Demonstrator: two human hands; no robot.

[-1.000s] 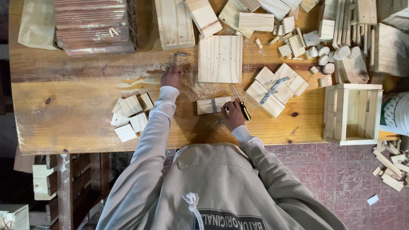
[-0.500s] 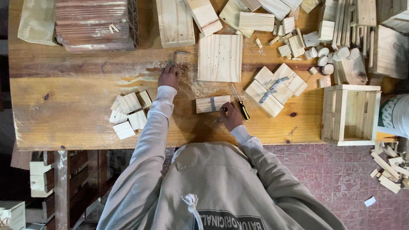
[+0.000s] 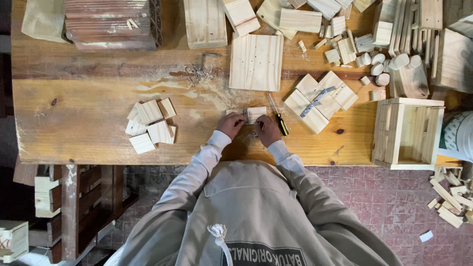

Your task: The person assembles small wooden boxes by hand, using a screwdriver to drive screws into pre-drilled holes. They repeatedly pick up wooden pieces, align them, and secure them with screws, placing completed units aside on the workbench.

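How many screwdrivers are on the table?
1. The screwdriver with the yellow and black handle lies right beside the right hand, below the square wooden board. Others could hide among the wood pieces.

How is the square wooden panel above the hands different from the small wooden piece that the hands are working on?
The square panel is much larger than the small piece. The panel lies free and untouched, while the left hand and right hand both rest at the small piece. The small piece carries a grey metal part across its middle; the panel shows only tiny dark dots. Both are pale wood lying flat on the workbench.
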